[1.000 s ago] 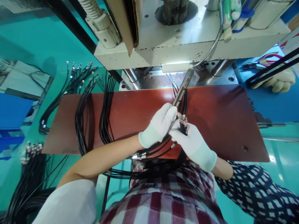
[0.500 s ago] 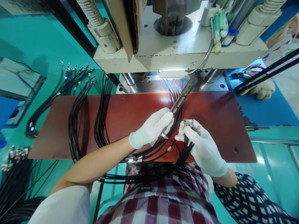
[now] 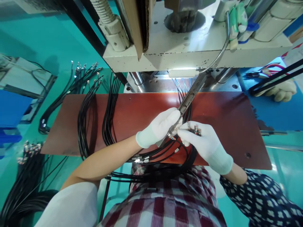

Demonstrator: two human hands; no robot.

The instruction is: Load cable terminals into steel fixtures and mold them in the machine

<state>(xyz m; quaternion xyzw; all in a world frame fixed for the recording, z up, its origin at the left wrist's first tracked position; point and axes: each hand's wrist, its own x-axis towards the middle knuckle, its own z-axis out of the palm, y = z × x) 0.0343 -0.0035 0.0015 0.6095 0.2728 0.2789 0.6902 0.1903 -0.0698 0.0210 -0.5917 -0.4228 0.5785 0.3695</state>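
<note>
Two gloved hands over brown board (image 3: 224, 126): left hand (image 3: 163, 124) grips metal bar (image 3: 189, 97), tilted; right hand (image 3: 203, 140) pinches black cables (image 3: 190, 156) by their metal ends, just beside.

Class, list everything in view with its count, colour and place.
Board: one, red-brown, middle
Metal bar: one, grey, slanting over board
Cables: many, black, on and around board
Machine: one, off-white, beyond board
Tube: one, white, machine's lower edge
Cardboard: count unclear, brown, machine's left
Loose glove: at least one, cream, right
Bin: at least one, blue, far left
Left hand: one, white-gloved, on bar
Right hand: one, white-gloved, on cable ends
</note>
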